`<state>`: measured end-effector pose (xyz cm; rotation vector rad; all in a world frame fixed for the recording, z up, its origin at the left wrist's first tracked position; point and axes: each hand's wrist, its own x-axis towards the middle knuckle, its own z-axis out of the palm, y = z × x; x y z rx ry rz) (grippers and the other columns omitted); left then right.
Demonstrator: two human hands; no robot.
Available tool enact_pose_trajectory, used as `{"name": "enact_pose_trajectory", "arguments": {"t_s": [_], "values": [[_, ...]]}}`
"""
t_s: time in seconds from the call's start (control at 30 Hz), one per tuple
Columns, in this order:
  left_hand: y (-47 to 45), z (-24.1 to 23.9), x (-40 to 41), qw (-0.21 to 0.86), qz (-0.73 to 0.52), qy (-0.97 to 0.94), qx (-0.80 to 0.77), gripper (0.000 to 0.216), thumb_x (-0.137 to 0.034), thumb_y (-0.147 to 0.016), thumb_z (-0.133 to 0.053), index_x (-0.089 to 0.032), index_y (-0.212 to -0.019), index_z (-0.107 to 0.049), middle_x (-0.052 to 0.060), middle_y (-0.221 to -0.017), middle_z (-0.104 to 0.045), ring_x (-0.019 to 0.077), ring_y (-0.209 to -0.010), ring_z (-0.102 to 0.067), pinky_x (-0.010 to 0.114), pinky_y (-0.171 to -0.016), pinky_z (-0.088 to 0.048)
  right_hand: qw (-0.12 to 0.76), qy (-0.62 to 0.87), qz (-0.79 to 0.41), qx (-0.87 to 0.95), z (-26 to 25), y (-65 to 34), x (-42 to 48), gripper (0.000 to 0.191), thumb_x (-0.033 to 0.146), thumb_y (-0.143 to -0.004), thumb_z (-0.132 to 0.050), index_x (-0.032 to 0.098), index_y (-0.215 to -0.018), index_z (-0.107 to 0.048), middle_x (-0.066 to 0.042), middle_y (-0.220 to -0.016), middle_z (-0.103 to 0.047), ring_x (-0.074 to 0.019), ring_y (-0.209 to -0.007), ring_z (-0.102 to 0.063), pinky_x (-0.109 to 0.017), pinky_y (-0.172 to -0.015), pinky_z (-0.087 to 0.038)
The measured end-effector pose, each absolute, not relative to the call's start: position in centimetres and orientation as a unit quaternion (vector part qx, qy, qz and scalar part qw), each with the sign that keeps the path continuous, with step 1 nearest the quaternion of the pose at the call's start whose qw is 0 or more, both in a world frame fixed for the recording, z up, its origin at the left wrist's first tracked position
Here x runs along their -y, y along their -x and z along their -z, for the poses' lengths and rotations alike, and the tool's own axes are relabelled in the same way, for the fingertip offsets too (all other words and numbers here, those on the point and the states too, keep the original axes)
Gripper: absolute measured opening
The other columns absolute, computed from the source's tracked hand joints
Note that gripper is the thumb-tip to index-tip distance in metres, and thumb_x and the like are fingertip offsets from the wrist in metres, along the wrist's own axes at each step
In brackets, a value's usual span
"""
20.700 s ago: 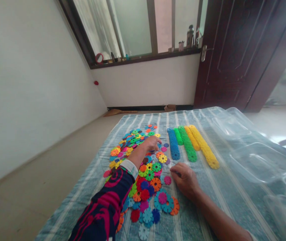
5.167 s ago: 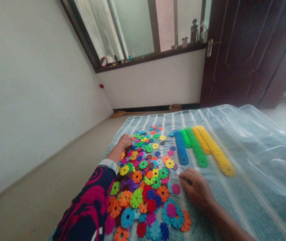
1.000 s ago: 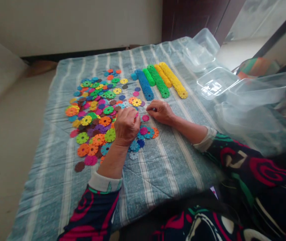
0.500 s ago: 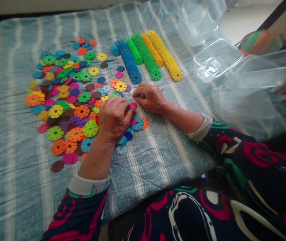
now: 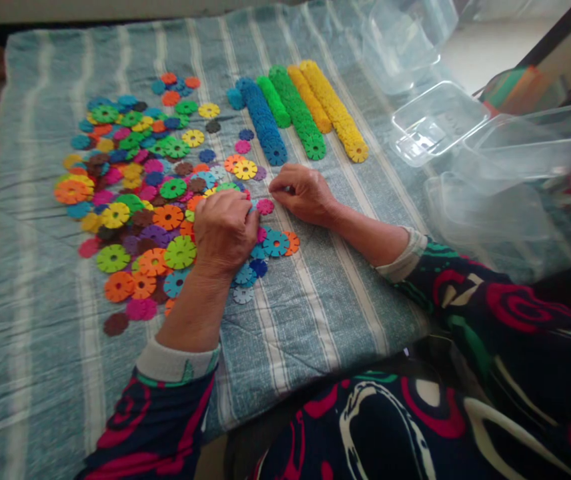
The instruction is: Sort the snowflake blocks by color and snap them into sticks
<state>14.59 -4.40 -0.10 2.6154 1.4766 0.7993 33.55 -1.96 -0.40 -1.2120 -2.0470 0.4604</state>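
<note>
My left hand [image 5: 226, 230] is bent over the right side of a loose pile of notched plastic discs [image 5: 167, 217]. Its fingers curl down among the discs, and what they grip is hidden. A pink disc [image 5: 265, 206] lies just beside its fingertips; a blue disc [image 5: 275, 243] and an orange disc [image 5: 292, 243] are to the right of the thumb. My right hand [image 5: 303, 192] rests on the striped cloth with thumb and fingers drawn together. Anything in that pinch cannot be made out. Just above it ends a long row of overlapping blue discs [image 5: 264, 123].
Rows of green discs [image 5: 298, 113] and yellow discs [image 5: 335, 112] lie beside the blue row. Clear plastic boxes [image 5: 438, 123] stand at the right, near stacked clear lids [image 5: 490, 207]. A striped cloth [image 5: 315, 287] lies under everything.
The view has shifted slightly, so the cloth and discs appear a little further right. My left hand has drawn slightly left over the pile. My right hand has stayed nearly in place.
</note>
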Motion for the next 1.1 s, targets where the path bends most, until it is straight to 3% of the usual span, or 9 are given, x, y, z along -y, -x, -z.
{"name": "enact_pose_trajectory", "arguments": {"t_s": [0.67,0.93,1.1], "values": [[-12.9,-1.2,5.3,-0.110,-0.239,-0.810,-0.524,0.017,-0.022,-0.085,-0.049,-0.017,-0.079,-0.064,0.011,-0.095,-0.069,0.0259,-0.099,-0.060,0.043,-0.090,-0.043,0.412,0.456,-0.187,0.766,0.8,-32.3,2.7,0.015,0.017,-0.081,-0.057,0.021,-0.074,-0.069,-0.002,-0.075,-0.062,-0.0154,-0.077,-0.055,-0.027,-0.072,-0.040],[-16.2,-2.9,8.5,0.017,-0.175,-0.907,-0.381,0.032,-0.046,-0.080,-0.062,-0.019,-0.096,-0.064,0.014,-0.118,-0.062,0.0309,-0.119,-0.050,0.049,-0.098,-0.041,0.418,0.461,-0.191,0.759,1.3,-32.1,2.4,0.014,0.016,-0.079,-0.058,0.021,-0.071,-0.068,-0.001,-0.073,-0.060,-0.0149,-0.075,-0.055,-0.026,-0.071,-0.041],[-17.6,-1.8,9.8,0.019,-0.148,-0.904,-0.401,0.040,-0.043,-0.078,-0.065,-0.020,-0.111,-0.061,0.016,-0.127,-0.055,0.0339,-0.128,-0.042,0.054,-0.103,-0.036,0.421,0.462,-0.205,0.753,1.4,-32.2,2.3,0.012,0.015,-0.077,-0.059,0.021,-0.073,-0.069,-0.001,-0.076,-0.062,-0.0148,-0.077,-0.056,-0.026,-0.073,-0.043]]}}
